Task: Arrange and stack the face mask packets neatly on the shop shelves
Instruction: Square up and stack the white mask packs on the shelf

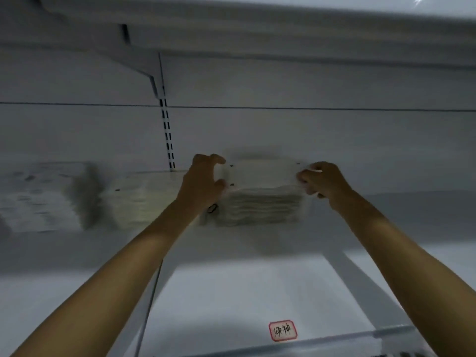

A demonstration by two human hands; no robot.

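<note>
A stack of white face mask packets (260,202) stands against the back wall of a white shop shelf (386,228). Both my arms reach out to it. My left hand (203,181) grips the left end of the top packet (261,171), thumb below and fingers above. My right hand (322,180) pinches its right end. The top packet lies flat on the stack. Two more stacks of packets stand to the left: one (139,199) right beside my left wrist, another (43,197) further left, both blurred.
A slotted upright (167,130) runs up the back wall just left of my left hand. Another shelf (257,27) hangs overhead. A red-bordered label (282,330) with handwriting sits on the front of the shelf floor. Bare shelf extends to the right of the stack.
</note>
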